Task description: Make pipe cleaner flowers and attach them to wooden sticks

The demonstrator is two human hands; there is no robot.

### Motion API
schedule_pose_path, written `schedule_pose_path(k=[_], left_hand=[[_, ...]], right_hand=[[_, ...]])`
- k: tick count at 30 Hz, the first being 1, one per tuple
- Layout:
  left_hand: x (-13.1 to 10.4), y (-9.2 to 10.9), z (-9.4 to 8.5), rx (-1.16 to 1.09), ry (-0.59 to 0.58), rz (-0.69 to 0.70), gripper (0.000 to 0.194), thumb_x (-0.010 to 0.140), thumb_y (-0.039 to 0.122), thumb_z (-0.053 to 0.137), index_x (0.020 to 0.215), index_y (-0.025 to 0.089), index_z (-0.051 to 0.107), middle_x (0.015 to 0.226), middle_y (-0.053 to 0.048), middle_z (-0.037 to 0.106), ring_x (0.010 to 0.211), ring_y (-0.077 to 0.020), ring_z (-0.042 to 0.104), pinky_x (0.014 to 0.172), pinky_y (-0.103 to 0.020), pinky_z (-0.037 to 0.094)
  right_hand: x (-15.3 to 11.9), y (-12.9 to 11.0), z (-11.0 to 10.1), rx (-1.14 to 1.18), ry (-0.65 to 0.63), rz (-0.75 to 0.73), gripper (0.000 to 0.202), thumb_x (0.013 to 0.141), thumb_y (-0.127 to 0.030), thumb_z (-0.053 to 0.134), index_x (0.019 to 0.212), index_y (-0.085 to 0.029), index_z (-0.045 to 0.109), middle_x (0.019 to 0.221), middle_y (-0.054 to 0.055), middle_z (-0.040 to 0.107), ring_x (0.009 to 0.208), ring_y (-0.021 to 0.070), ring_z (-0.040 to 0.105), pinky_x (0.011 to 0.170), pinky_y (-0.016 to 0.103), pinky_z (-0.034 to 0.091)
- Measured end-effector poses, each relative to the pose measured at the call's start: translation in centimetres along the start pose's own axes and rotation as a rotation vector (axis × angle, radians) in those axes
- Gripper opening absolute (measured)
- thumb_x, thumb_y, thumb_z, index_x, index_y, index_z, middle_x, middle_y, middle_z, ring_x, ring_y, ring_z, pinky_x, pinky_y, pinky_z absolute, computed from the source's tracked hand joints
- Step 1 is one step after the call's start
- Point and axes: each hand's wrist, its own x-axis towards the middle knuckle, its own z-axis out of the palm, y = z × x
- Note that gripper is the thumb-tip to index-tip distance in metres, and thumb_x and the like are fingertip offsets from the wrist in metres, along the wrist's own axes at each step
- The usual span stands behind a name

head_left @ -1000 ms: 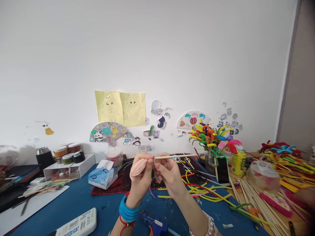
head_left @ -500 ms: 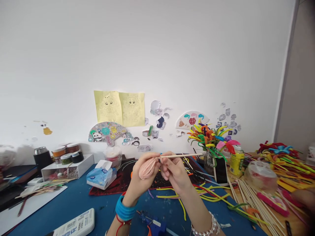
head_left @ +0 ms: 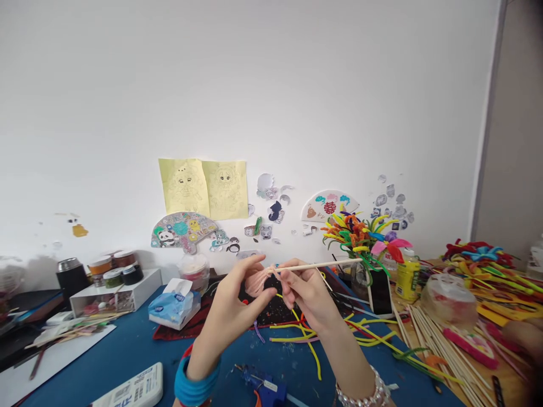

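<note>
My right hand (head_left: pixel 303 288) pinches a thin wooden stick (head_left: pixel 326 264) that points to the right, nearly level. At the stick's left end is a pale pink, fuzzy, ribbed petal-like piece (head_left: pixel 254 282), which looks like pipe cleaner. My left hand (head_left: pixel 233 302) stands around this piece with thumb and fingers apart; whether a fingertip touches it I cannot tell. Part of the pink piece is hidden behind my left fingers. Below my hands a blue glue gun (head_left: pixel 267 387) lies on the blue table cover (head_left: pixel 139 345).
Yellow pipe cleaners (head_left: pixel 316 359) lie in the middle. To the right are a jar of colourful pipe-cleaner flowers (head_left: pixel 358 237), a phone (head_left: pixel 380 294), a yellow bottle (head_left: pixel 408 277) and wooden sticks (head_left: pixel 441 350). A tissue pack (head_left: pixel 173 308) and white shelf (head_left: pixel 144 288) stand left.
My left hand has loosened from the pink piece, its fingers spreading and its wrist shifting left and down. My right hand keeps the stick, now tilted slightly up to the right.
</note>
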Motion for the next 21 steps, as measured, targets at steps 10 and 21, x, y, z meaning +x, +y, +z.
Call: schedule_pose_path(k=[10,21], left_hand=[[-0.4,0.4,-0.1,0.276,0.102,0.155,0.019,0.080,0.017,0.053,0.098,0.021,0.059,0.087,-0.004,0.066,0.076,-0.0158,0.060,0.067,-0.024,0.046],[-0.1,0.9,-0.6,-0.192,-0.120,-0.186,0.016,0.081,0.025,0.053,0.094,0.020,0.060,0.077,-0.005,0.064,0.064,-0.0132,0.058,0.054,-0.022,0.046]], right_hand=[[-0.2,-0.1,0.2,-0.068,-0.012,0.015,0.016,0.071,-0.029,0.067,0.078,-0.015,0.062,0.050,-0.005,0.051,0.037,0.0046,0.042,0.034,0.016,0.039],[-0.4,-1.3,-1.1,-0.272,-0.051,0.027,0.015,0.068,-0.027,0.070,0.076,-0.014,0.065,0.050,-0.002,0.055,0.039,0.0052,0.046,0.034,0.015,0.042]])
